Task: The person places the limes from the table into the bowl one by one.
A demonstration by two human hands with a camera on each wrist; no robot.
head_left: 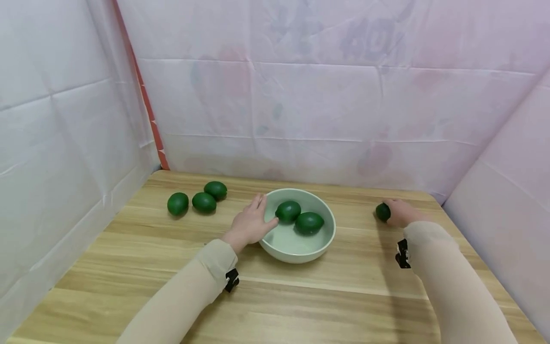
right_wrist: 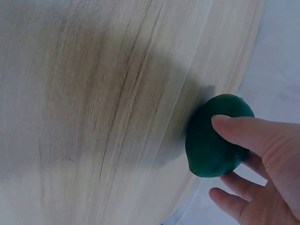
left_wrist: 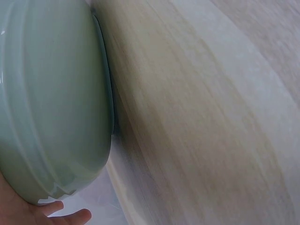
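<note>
1. Three limes [head_left: 196,198] lie loose on the table [head_left: 129,267], well left of the left hand [head_left: 251,222].
2. Left hand: fingers straight, flat against bowl [head_left: 320,246] rim, probably steadying it; two limes [head_left: 299,217] inside, just beyond fingertips.
3. Right hand [head_left: 399,212]: fingers curled round a lime [right_wrist: 216,136], resting on the table.

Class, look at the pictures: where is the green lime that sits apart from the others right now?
In the head view the lime is on the wooden table, right of the bowl, gripped by the right hand.
</note>
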